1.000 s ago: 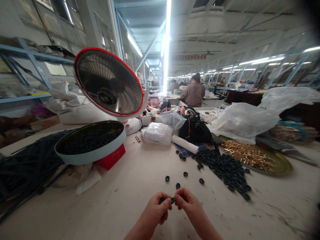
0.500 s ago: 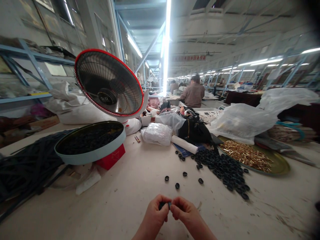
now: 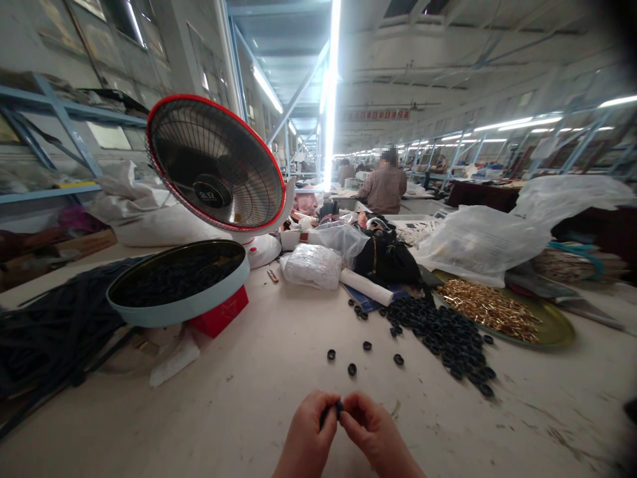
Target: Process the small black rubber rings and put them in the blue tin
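Note:
At the bottom centre, my left hand (image 3: 312,425) is closed around a small black piece (image 3: 339,408). Fingertips of my right hand (image 3: 365,421) pinch the same piece from the other side, so the two hands almost meet. Its exact shape is partly hidden by the fingers. Beyond the hands lie a few loose black rings (image 3: 352,369). A large heap of black rings (image 3: 440,332) spreads to the right, beside a round tray (image 3: 560,328) of gold-coloured metal pieces (image 3: 490,309).
A round tin (image 3: 179,310) of black pieces rests on a red box (image 3: 221,315) at left, near black strips (image 3: 60,318). Behind stand a red-rimmed fan heater (image 3: 216,162) and a plastic-wrapped bundle (image 3: 312,267). A person (image 3: 385,186) is farther back.
My left hand has shifted slightly right and turned a little around the black piece. The right hand's fingers have moved slightly with it. Both hands keep their hold.

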### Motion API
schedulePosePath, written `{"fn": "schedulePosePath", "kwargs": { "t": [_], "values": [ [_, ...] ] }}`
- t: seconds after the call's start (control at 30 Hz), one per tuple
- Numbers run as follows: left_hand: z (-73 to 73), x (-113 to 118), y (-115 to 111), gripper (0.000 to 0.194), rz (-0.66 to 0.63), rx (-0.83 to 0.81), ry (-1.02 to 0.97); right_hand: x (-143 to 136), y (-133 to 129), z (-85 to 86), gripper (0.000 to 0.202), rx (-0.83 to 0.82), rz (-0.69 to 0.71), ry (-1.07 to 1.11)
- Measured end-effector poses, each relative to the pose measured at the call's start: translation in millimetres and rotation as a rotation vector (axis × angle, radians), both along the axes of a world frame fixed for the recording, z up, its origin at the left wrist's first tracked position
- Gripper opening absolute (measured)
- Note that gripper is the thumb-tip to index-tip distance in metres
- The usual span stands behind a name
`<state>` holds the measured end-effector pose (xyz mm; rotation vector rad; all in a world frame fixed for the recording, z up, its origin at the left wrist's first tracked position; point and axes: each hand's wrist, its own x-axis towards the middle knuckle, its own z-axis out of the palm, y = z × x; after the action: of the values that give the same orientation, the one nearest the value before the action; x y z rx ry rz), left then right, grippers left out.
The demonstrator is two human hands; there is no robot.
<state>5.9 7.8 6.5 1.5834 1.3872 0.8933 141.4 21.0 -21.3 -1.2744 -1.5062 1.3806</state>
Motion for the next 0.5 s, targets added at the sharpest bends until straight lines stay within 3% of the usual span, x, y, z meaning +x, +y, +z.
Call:
{"fn": "schedulePosePath", "kwargs": {
  "t": [0.13, 0.33, 0.5],
  "values": [
    [1.8, 0, -4, 0.023, -0.045, 0.054, 0.032, 1, 1, -2.3, 0.018, 0.081, -0.035, -0.169],
    [-7.6, -1, 4, 0.011, 0.029, -0.112, -0.028, 0, -4, -5.1, 0.008, 0.260, -0.054, -0.317],
    [-15.6, -2, 12, 0.006, 0.060, -0.116, 0.085, -6, -4, -11.0, 0.016, 0.160, -0.028, -0.251]
  ]
}}
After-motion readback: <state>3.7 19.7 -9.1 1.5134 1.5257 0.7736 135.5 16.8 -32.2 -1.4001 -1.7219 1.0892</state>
